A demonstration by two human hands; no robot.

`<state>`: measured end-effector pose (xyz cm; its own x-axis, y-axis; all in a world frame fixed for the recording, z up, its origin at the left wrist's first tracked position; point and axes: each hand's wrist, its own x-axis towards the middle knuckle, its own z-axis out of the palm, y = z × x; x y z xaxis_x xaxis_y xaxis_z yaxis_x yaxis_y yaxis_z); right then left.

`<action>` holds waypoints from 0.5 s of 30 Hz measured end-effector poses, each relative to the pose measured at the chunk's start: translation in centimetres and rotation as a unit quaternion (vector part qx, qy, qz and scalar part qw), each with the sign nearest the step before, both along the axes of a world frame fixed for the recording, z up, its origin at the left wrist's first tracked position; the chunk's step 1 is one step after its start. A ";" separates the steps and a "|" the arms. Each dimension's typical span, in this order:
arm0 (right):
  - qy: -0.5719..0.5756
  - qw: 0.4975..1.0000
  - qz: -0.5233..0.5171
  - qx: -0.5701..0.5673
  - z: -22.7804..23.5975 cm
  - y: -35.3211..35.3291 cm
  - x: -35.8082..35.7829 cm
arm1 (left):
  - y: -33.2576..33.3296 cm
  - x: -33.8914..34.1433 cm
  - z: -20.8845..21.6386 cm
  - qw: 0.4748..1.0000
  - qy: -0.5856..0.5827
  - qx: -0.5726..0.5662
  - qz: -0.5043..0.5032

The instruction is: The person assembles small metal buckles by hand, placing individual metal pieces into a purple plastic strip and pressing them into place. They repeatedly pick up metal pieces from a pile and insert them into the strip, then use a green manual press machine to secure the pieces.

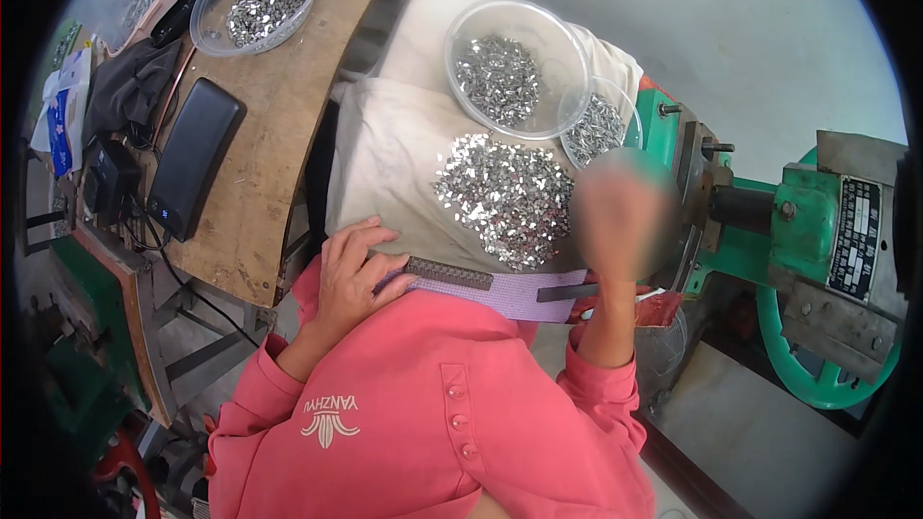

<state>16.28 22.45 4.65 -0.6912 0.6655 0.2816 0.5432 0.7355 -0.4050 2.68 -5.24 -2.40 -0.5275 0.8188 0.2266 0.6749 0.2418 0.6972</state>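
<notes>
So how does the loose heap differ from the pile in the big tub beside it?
The loose heap lies spread on the cloth; the tub pile sits inside the big tub. The loose heap covers more area than the tub pile. The loose heap glints brighter; the tub pile looks greyer. Both are small silvery pieces.

Near, a pink shirt (404, 375) is bearing a white emblem (329, 428); farther, metal pieces (505, 194) are glinting silver; right, a machine (804, 221) is showing green.

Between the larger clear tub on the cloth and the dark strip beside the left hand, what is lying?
In the head view, a pile of small shiny pieces lies on the cloth between the tub and the strip.
</notes>
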 end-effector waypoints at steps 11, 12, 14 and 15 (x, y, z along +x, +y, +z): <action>-0.067 0.976 0.119 -0.171 -1.8 -8.4 2.0 | 0.5 -1.0 2.0 0.998 -0.035 -0.055 0.011; -0.070 0.976 0.120 -0.168 -1.8 -8.4 2.0 | 0.8 -1.1 2.3 0.997 -0.035 -0.067 0.010; -0.076 0.976 0.123 -0.166 -1.8 -8.4 1.9 | 1.1 -1.1 2.6 0.996 -0.028 -0.090 0.008; -0.079 0.975 0.124 -0.165 -1.7 -8.4 1.8 | 1.3 -1.0 2.7 0.995 -0.022 -0.099 0.006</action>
